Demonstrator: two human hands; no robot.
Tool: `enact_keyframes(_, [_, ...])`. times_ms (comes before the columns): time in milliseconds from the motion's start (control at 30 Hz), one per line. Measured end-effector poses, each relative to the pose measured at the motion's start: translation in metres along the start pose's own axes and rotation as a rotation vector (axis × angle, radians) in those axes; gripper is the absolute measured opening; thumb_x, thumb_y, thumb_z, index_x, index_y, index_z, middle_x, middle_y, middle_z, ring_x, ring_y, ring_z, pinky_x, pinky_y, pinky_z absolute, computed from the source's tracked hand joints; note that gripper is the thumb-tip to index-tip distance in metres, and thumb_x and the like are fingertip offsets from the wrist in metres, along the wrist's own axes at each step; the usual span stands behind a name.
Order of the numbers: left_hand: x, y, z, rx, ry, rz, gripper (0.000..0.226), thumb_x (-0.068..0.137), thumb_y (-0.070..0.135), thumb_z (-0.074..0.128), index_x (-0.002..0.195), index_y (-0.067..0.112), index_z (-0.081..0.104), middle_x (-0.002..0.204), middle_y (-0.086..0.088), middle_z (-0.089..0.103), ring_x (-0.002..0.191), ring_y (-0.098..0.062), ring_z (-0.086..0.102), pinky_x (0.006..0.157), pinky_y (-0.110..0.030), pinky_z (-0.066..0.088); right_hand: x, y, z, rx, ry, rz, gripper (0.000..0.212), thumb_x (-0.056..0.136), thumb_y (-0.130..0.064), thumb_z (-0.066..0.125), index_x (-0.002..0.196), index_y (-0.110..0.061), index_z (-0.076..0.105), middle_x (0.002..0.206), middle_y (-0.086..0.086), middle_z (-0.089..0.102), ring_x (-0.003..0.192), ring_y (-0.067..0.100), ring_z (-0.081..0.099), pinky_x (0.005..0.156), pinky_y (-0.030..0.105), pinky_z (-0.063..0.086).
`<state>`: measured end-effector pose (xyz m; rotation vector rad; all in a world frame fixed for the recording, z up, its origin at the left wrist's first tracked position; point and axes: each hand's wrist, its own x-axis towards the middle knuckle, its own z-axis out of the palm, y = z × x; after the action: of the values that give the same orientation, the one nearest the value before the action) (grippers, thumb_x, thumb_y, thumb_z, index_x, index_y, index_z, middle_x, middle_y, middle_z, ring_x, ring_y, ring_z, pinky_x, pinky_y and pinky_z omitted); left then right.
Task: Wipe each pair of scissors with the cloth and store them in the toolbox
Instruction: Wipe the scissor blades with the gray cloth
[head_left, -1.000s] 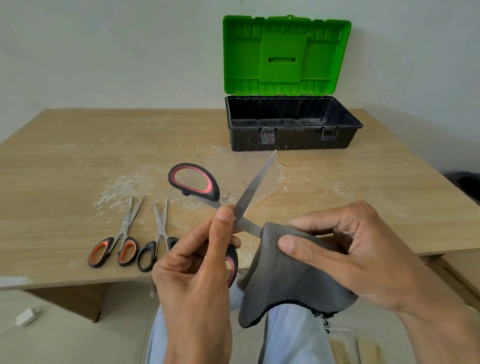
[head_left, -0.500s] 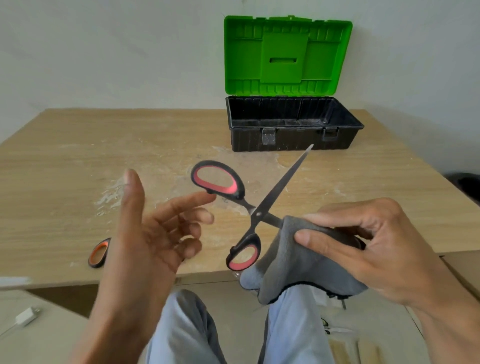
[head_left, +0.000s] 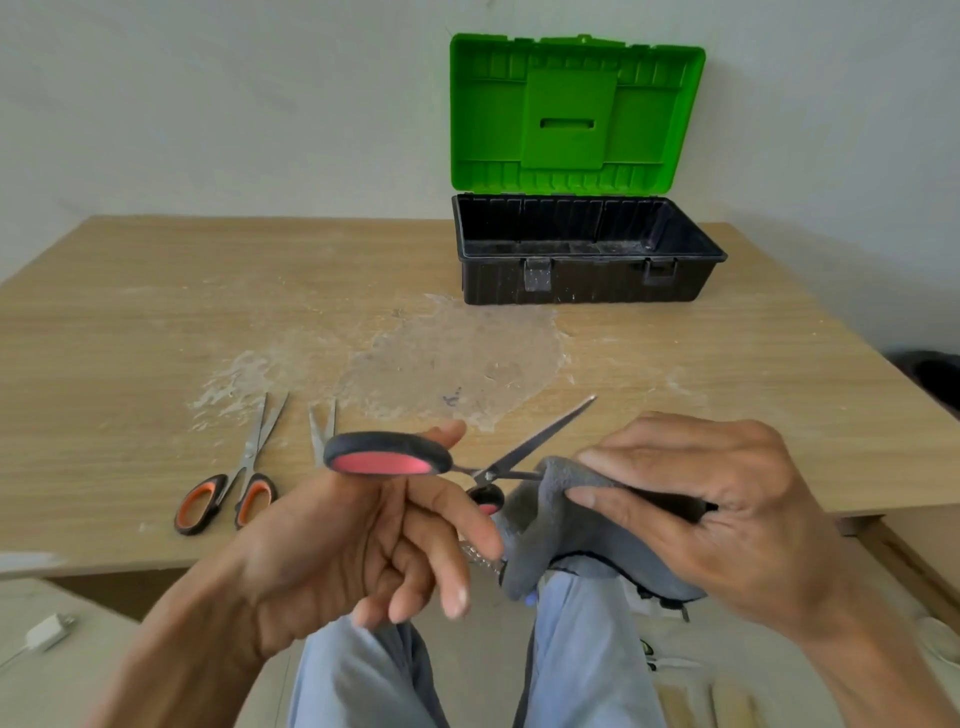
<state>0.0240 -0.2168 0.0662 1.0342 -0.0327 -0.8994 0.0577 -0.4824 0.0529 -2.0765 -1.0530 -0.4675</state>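
We are holding the red-handled scissors (head_left: 487, 473) in the air over the near edge of the table (head_left: 156, 312), blades spread. Our right hand (head_left: 727, 499) is pinching the grey cloth (head_left: 550, 499) round one blade, while our left hand (head_left: 353, 540) is lying mostly open, the big loop resting against its loose fingers. We are judging this the wiping step. Next we are needing a firm grip on that loop, then a carry to the open toolbox (head_left: 587, 283) at the far side
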Motion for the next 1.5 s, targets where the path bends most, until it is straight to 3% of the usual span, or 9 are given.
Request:
enact_keyframes(267, [-0.001, -0.001, 0.007, 0.071, 0.184, 0.089, 0.052, 0.074, 0.037, 0.082, 0.101, -0.006, 0.074, 0.079, -0.023, 0.073, 0.057, -0.021, 0.069, 0.041, -0.022, 0.054, -0.001, 0.003, -0.002, -0.031, -0.043, -0.051, 0.019, 0.094, -0.018, 0.076, 0.106, -0.004, 0.083, 0.098, -0.003, 0.078, 0.087, 0.004, 0.072, 0.074, 0.018, 0.056])
enact_keyframes(467, [-0.005, 0.002, 0.009, 0.176, 0.242, 0.090, 0.041, 0.059, 0.031, 0.093, 0.082, 0.000, 0.078, 0.071, -0.017, 0.073, 0.051, -0.017, 0.066, 0.046, -0.021, 0.054, -0.001, 0.003, -0.001, -0.035, -0.058, -0.073, 0.023, 0.092, -0.019, 0.080, 0.112, -0.007, 0.081, 0.103, -0.003, 0.079, 0.091, 0.006, 0.074, 0.077, 0.020, 0.059])
enact_keyframes(600, [-0.010, 0.004, 0.016, 0.297, 0.311, 0.064, 0.018, 0.075, 0.020, 0.079, 0.077, 0.002, 0.078, 0.062, -0.016, 0.070, 0.041, -0.014, 0.058, 0.045, -0.020, 0.049, -0.001, -0.003, -0.006, 0.176, -0.136, 0.110, 0.024, 0.087, -0.017, 0.085, 0.111, -0.012, 0.082, 0.103, -0.009, 0.081, 0.092, 0.007, 0.077, 0.077, 0.026, 0.063])
enact_keyframes(767, [-0.012, 0.002, 0.022, 0.539, 0.354, 0.122, 0.016, 0.079, 0.025, 0.075, 0.084, 0.012, 0.082, 0.076, -0.015, 0.076, 0.074, -0.025, 0.069, 0.079, -0.031, 0.054, 0.001, -0.011, -0.014, 0.327, -0.274, 0.420, 0.022, 0.079, -0.034, 0.084, 0.101, -0.035, 0.085, 0.087, -0.010, 0.081, 0.080, 0.009, 0.076, 0.071, 0.023, 0.058])
enact_keyframes(933, [-0.010, -0.003, 0.031, 0.656, 0.443, 0.248, 0.011, 0.074, 0.028, 0.077, 0.082, 0.024, 0.083, 0.076, -0.005, 0.078, 0.075, -0.016, 0.074, 0.069, -0.019, 0.054, 0.005, -0.016, -0.016, 0.485, -0.255, 0.570, 0.018, 0.076, -0.030, 0.082, 0.094, -0.028, 0.086, 0.088, -0.005, 0.084, 0.084, 0.011, 0.080, 0.075, 0.019, 0.059])
enact_keyframes(1067, [-0.008, -0.004, 0.036, 0.677, 0.547, 0.330, 0.015, 0.067, 0.031, 0.081, 0.081, 0.025, 0.083, 0.075, -0.003, 0.078, 0.077, -0.030, 0.074, 0.073, -0.044, 0.058, 0.008, -0.018, -0.018, 0.515, -0.241, 0.626, 0.018, 0.077, -0.030, 0.081, 0.094, -0.027, 0.086, 0.089, -0.002, 0.084, 0.085, 0.015, 0.081, 0.075, 0.023, 0.060])
enact_keyframes(1267, [-0.008, -0.006, 0.042, 0.621, 0.596, 0.412, 0.012, 0.066, 0.024, 0.082, 0.076, 0.018, 0.083, 0.062, -0.007, 0.074, 0.054, -0.013, 0.064, 0.052, -0.018, 0.048, 0.011, -0.022, -0.020, 0.535, -0.265, 0.652, 0.021, 0.079, -0.032, 0.079, 0.098, -0.027, 0.086, 0.094, -0.005, 0.084, 0.092, 0.013, 0.080, 0.081, 0.027, 0.062])
enact_keyframes(1433, [-0.006, -0.006, 0.046, 0.695, 0.563, 0.429, 0.010, 0.069, 0.026, 0.080, 0.079, 0.026, 0.083, 0.069, 0.002, 0.077, 0.062, -0.006, 0.070, 0.061, -0.013, 0.052, 0.018, -0.029, -0.010, 0.469, -0.362, 0.572, 0.009, 0.086, -0.032, 0.078, 0.086, -0.027, 0.085, 0.076, -0.012, 0.079, 0.071, 0.000, 0.071, 0.065, 0.011, 0.048])
enact_keyframes(1500, [-0.008, -0.006, 0.046, 0.689, 0.596, 0.442, 0.008, 0.069, 0.023, 0.081, 0.076, 0.022, 0.083, 0.063, 0.002, 0.075, 0.056, -0.002, 0.067, 0.056, -0.009, 0.049, 0.017, -0.027, -0.011, 0.457, -0.354, 0.578, 0.012, 0.086, -0.033, 0.078, 0.087, -0.024, 0.086, 0.079, -0.007, 0.080, 0.073, 0.007, 0.074, 0.065, 0.014, 0.050])
